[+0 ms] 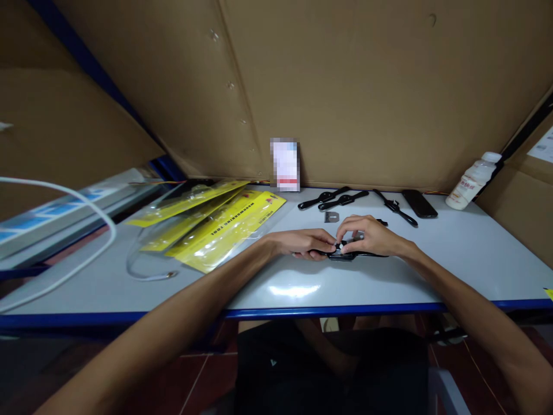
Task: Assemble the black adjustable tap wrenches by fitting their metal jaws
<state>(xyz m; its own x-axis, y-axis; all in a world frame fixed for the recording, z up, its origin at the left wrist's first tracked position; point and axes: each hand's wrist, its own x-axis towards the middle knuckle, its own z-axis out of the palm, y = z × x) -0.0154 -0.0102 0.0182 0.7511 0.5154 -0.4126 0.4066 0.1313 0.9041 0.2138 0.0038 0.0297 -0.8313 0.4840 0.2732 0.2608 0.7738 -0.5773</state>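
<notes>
A black spokeshave lies across the table in front of me. My left hand is closed around its left handle, with the thumb near the middle. My right hand arches over the right half, thumb and index finger pinched at a small bright screw or knob at the centre of the tool. The right handle sticks out below that hand. Just behind the hands lies a loose flat metal blade with a slot. Part of a dark piece shows behind my right hand; its kind is hidden.
Several more black spokeshaves lie along the back, beside a dark phone. A white bottle stands at back right. Yellow blister packs and a grey cable cover the left. A blurred upright screen leans against the cardboard wall.
</notes>
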